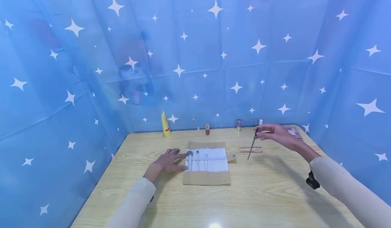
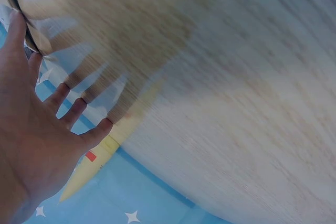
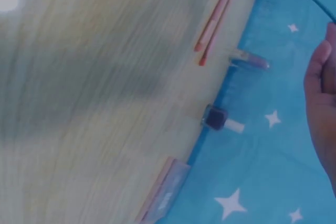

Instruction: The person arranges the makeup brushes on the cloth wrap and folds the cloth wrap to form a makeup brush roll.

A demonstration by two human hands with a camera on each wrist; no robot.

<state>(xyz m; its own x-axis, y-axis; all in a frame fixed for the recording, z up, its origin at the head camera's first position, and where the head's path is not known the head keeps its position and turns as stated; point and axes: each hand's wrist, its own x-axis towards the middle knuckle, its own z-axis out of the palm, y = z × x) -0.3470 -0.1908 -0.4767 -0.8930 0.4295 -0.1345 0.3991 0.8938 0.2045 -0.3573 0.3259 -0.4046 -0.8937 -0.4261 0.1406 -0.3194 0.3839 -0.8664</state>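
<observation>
A tan brush roll lies unfolded on the table, its white inside showing. Three makeup brushes stand in its pockets, the fluffiest brush at the left. The fingers of my left hand are spread and rest at the roll's left edge; in the left wrist view that hand has straight, parted fingers. Over the table to the right, my right hand pinches a thin dark makeup brush near its upper end, the slim handle slanting down. Only part of this stick shows in the right wrist view.
Two reddish pencils lie under the held brush. Along the back edge stand a yellow tube, a nail polish bottle, a pinkish bottle and a dark bottle with a white cap. A flat palette lies at the back right.
</observation>
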